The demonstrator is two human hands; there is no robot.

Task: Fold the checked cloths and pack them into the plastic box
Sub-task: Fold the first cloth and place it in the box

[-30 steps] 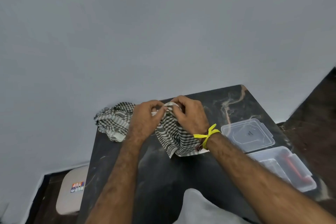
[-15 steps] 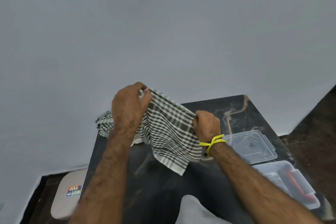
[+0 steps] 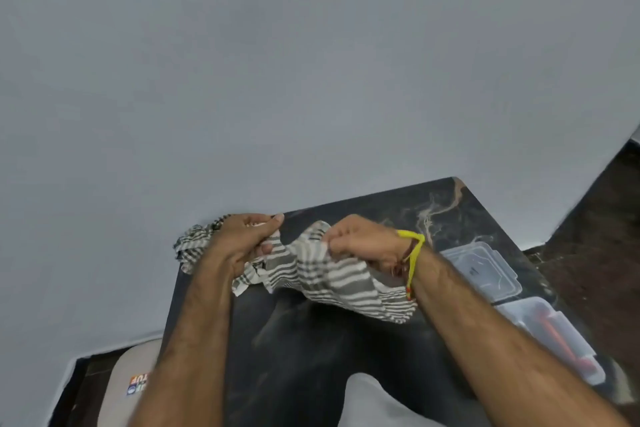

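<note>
Both hands, left hand [image 3: 242, 243] and right hand [image 3: 360, 243], pinch the checked cloth [image 3: 322, 274] tight; soft, limp, light, best held by its corners.

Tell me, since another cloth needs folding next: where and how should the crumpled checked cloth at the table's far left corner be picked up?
Pinch the crumpled cloth at an outer hem corner, coming from above on its left side. It lies bunched in a heap, partly hidden behind the left hand, so lifting one corner would probably let it hang open. Both hands, the right hand too, now grip the held cloth.
</note>
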